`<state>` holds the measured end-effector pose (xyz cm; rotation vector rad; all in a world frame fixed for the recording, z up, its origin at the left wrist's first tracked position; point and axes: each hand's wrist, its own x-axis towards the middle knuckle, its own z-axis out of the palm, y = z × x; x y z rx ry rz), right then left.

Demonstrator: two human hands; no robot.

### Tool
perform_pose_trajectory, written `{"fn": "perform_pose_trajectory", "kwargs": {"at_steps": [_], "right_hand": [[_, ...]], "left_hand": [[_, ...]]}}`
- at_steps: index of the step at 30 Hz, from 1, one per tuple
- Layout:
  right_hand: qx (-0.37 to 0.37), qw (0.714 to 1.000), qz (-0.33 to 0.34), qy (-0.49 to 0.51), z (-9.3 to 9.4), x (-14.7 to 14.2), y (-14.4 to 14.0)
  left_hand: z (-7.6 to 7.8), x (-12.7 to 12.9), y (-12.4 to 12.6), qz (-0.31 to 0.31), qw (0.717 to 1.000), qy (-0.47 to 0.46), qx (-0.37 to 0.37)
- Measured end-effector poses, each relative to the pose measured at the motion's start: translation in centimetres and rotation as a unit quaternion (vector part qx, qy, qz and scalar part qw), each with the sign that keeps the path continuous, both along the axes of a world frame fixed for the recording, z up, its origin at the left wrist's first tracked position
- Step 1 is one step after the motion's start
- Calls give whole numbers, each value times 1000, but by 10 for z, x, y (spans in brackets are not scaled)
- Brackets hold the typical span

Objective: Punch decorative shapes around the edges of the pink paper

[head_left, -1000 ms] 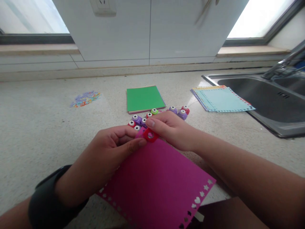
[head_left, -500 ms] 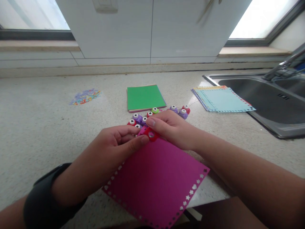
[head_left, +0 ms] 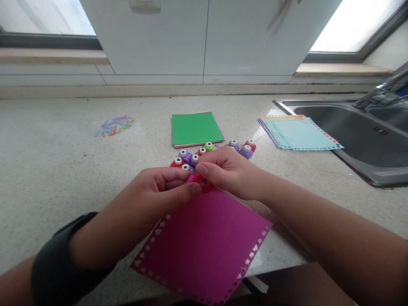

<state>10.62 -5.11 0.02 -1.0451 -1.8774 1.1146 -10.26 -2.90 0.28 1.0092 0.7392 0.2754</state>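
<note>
A magenta paper sheet (head_left: 210,242) hangs tilted in front of me, with small shapes such as stars and hearts cut along its edges. A red craft punch (head_left: 204,183) sits at its top corner. My right hand (head_left: 225,172) is closed around the punch, thumb on top. My left hand (head_left: 162,187) pinches the sheet beside it, the thumb tip touching the punch; its fingertips are partly hidden behind the paper. Just beyond the hands stand several small punches (head_left: 185,155) in red, purple and green, with white tops marked with shapes.
A stack of green-topped square paper (head_left: 196,128) lies behind the punches. At the right, punched light-blue sheets (head_left: 306,134) overlap the rim of a steel sink (head_left: 353,127). A scatter of tiny colored paper bits (head_left: 116,126) lies at the left on the speckled counter (head_left: 57,153).
The sheet has swung slightly, its lower corners shifting left. The red punch has tilted a little between my hands. Both hands keep their hold.
</note>
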Motion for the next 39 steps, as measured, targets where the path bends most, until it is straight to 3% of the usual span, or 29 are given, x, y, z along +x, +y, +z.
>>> {"fn": "perform_pose_trajectory", "kwargs": {"at_steps": [7,19,39], "right_hand": [[2,1000,2,16,0,0,-1],[-5,999,-34,-18,-1,6,-3],[-45,998,-38,2,-4,4,-1]], "left_hand": [[3,2,0,-3,1000,4,9],[0,-1,1,-6,991,64,114],[4,1,-1,14,993,65,95]]}}
